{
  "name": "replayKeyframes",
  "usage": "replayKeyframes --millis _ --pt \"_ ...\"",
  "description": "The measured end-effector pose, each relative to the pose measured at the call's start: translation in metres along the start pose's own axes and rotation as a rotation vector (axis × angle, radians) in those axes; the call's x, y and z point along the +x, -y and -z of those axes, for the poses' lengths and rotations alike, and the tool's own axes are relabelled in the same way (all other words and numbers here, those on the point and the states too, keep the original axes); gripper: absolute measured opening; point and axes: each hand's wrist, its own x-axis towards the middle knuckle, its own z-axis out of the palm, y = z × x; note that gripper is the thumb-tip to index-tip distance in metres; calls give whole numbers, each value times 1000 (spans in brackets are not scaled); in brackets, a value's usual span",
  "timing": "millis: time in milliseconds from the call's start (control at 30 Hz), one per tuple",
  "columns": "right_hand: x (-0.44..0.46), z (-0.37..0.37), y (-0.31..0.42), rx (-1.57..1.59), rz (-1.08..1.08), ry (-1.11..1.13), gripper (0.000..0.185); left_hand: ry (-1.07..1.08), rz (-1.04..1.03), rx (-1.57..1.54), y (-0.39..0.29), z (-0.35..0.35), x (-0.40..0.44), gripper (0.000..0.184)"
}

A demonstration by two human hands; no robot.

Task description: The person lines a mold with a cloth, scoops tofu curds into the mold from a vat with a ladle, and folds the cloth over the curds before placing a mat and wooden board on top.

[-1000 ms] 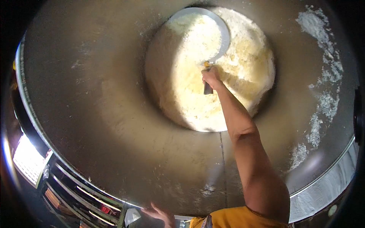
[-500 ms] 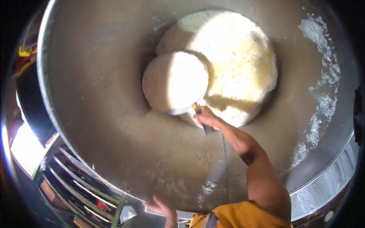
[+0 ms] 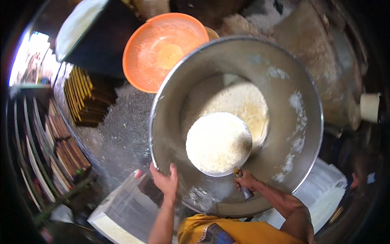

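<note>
In the head view, the right hand (image 3: 246, 181) is closed around the dark handle (image 3: 245, 192) of a round pan (image 3: 218, 143). The pan is full of pale, crumbly stuff. It is inside a big, round metal pot (image 3: 284, 126), over the side of the bottom closest to the person. More pale stuff (image 3: 248, 99) lies at the bottom of the pot, part in bright light and part in shade. White bits stick to the pot's inside wall.

The left hand (image 3: 165, 181) is at the pot's rim, on the near left side. Its thumb and fingers are spread wide. I cannot tell how hard it presses there.

An orange basin (image 3: 142, 57) sits just past the pot, on the far left, and the pot's rim hides a bit of it. The person wears a yellow shirt (image 3: 252, 232). Yellow-edged slats (image 3: 81, 91) are piled on the left, well apart from the pot.
</note>
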Motion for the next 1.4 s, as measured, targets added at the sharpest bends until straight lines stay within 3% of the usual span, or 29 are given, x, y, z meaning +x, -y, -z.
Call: replayKeyframes --millis 67,100,167,267,400,467,533,600,667,733,833,867,933,967,1033,1100,1200,1300,1400 --pt "-65 -5 44 36 -77 -88 9 -58 -59 103 0 10 -1 75" --pt "-86 -6 52 -41 8 -125 10 -69 -71 -16 6 9 0 76" --pt "-126 -18 78 -220 -43 -120 14 -96 -100 -242 32 15 -1 78" --pt "-169 -50 92 -323 -11 -161 14 -57 98 -630 81 44 -7 77" --pt "-221 -142 128 -530 16 -152 12 -224 163 -549 180 138 -55 74" --pt "-234 -194 121 -543 35 -119 9 -383 313 -645 255 176 -103 70" --pt "-246 -267 116 -552 23 -97 9 -602 518 -914 332 208 -152 69" --pt "-241 -346 109 -699 48 8 8 -695 698 -1388 409 228 -199 67" --pt "-255 -386 90 -802 86 125 9 -824 767 -1826 395 266 -263 67" --pt "-249 -458 66 -948 146 372 13 -988 662 -2330 420 276 -293 72" --pt "-227 -575 16 -1000 114 530 15 -1243 484 -2322 415 324 -304 62" --pt "-220 -614 0 -1022 95 553 16 -1187 396 -2428 409 345 -302 52" --pt "-169 -659 -10 -1068 24 652 15 -1249 475 -2132 445 253 -262 41" --pt "-169 -693 -26 -1086 -23 699 14 -1204 417 -2069 455 220 -265 34" --pt "-153 -737 -54 -1070 -112 801 14 -897 137 -2478 445 244 -289 25" --pt "-130 -769 -83 -1044 -197 839 14 -756 -96 -2597 440 245 -301 17" --pt "-114 -806 -108 -1054 -293 817 14 -1200 -533 -2513 437 239 -271 17" --pt "-112 -830 -110 -1055 -324 751 13 -1256 84 -2541 429 247 -268 17" --pt "-107 -838 -97 -1104 -97 672 11 -1237 701 -2463 426 255 -269 17"
